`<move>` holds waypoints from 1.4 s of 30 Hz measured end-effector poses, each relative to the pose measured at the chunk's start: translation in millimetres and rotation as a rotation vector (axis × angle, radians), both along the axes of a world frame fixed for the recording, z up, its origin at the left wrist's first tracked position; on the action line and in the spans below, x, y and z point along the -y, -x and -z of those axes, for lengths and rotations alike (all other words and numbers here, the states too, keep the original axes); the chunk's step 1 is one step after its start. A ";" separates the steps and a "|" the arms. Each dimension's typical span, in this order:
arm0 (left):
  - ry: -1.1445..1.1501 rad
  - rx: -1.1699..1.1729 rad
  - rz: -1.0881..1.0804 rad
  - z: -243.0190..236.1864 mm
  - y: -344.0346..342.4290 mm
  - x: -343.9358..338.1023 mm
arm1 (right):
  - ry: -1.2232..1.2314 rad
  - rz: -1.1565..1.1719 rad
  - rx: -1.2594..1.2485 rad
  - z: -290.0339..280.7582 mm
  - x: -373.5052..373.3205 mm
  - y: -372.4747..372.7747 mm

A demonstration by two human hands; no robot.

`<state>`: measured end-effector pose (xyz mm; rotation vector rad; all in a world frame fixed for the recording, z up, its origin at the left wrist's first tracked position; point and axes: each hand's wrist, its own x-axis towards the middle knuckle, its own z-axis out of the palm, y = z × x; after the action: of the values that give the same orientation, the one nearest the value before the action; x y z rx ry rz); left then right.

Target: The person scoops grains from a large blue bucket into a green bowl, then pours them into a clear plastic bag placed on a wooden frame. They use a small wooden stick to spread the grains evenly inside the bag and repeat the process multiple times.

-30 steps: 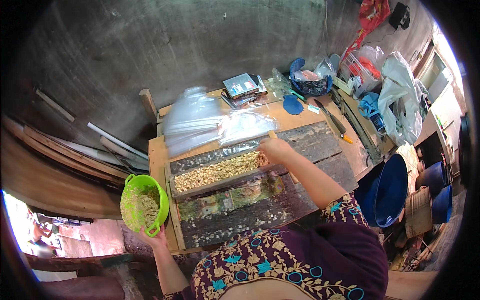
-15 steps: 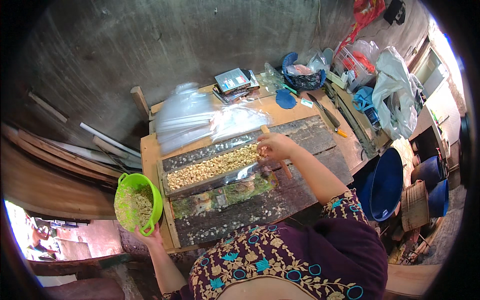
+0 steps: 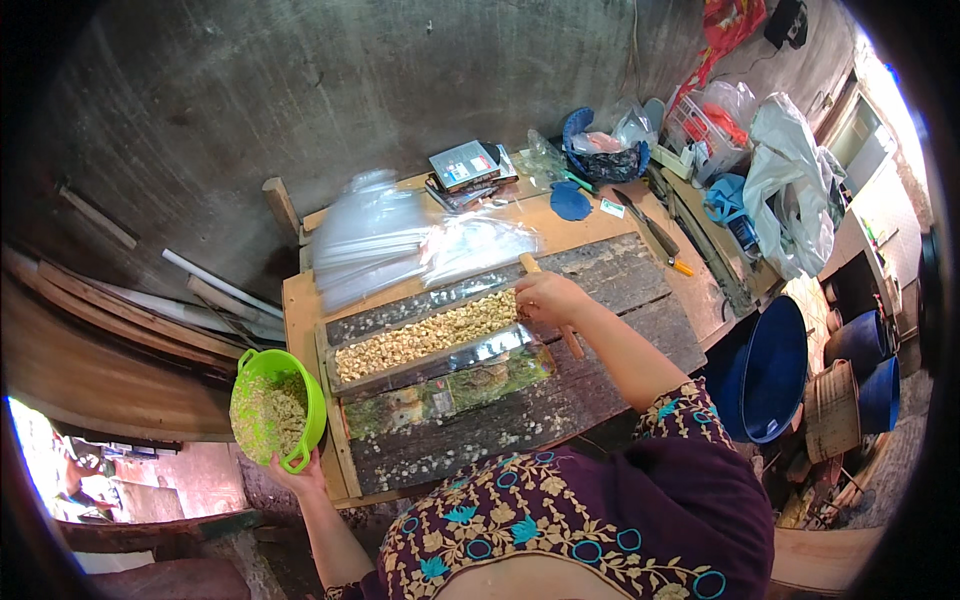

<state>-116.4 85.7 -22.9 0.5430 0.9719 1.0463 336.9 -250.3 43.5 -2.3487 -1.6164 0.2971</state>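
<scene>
My left hand point(image 3: 298, 470) grips a bright green handled tub point(image 3: 308, 405), part-filled with pale crumbly material. My right hand point(image 3: 540, 302) has its fingers curled down at the right end of a long narrow trough packed with golden chunky pieces point(image 3: 425, 338); what is in its fingertips is hidden. A wooden stick point(image 3: 569, 338) lies crosswise under that hand, over the trough's end. The trough sits on dark, worn planks point(image 3: 630, 350) scattered with pale bits, beside a printed green sheet point(image 3: 385, 408).
Clear plastic sheets point(image 3: 365, 245) lie behind the trough, with stacked flat boxes point(image 3: 462, 165) farther back. A knife point(image 3: 655, 230) lies right, near plastic bags point(image 3: 780, 190). Blue tubs point(image 3: 775, 365) stand at lower right, boards point(image 3: 120, 330) lean at left, and a grey wall rises behind.
Since one second ago the whole view has shifted slightly. My right hand has moved a little at the trough's end, its fingers bending downward. My left hand still holds the tub.
</scene>
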 end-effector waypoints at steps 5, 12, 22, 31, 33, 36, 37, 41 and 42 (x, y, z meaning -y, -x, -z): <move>0.019 0.011 0.006 -1.0 -1.2 0.1 | -0.301 0.112 -0.021 3.9 8.6 -1.4; 0.019 -0.009 -0.010 -7.3 -5.0 3.5 | -0.013 0.097 -0.019 5.8 -2.8 0.7; 0.029 0.012 -0.027 -2.3 -2.4 0.2 | 0.045 0.095 0.123 2.9 17.8 12.1; 0.021 -0.018 0.015 -18.7 -6.3 3.1 | 0.002 0.302 0.087 -12.7 10.1 13.8; -0.018 0.006 0.024 -14.9 -2.4 -2.5 | 0.056 0.392 0.051 -18.3 4.2 15.0; -0.060 0.074 0.054 -28.3 -7.8 -0.8 | 0.175 0.440 0.009 -23.7 2.9 17.6; -0.069 0.102 0.062 -35.8 -8.2 2.6 | 0.176 0.396 0.019 -19.4 6.8 17.3; 0.027 0.006 -0.012 -49.3 -1.9 -5.0 | 0.127 0.355 0.010 -5.9 4.0 12.4; 0.027 -0.009 -0.021 -52.6 -2.8 -6.0 | 0.106 0.397 0.006 -2.6 0.6 11.6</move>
<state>-113.6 91.7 29.6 0.5167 0.9996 1.0490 325.3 -251.0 46.1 -2.6813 -1.1221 0.2953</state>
